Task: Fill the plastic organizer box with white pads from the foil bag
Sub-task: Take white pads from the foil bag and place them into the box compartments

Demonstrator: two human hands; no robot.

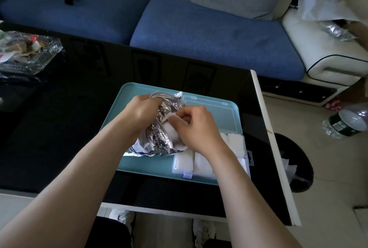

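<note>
Left grip [142, 111] tight on foil bag [157, 140], right grip [196, 128] tight on white pad [172, 134] — bag print illegible.

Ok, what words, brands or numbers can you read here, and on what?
No text reads clearly enough to quote.
Crinkled silver foil bag: blue print near its lower left edge, too blurred.
Clear plastic bottle on the floor: dark label with pale marks, too small.
Clear glass dish: red and white wrappers inside, print blurred.
Clear plastic organizer box: no print seen.
</note>
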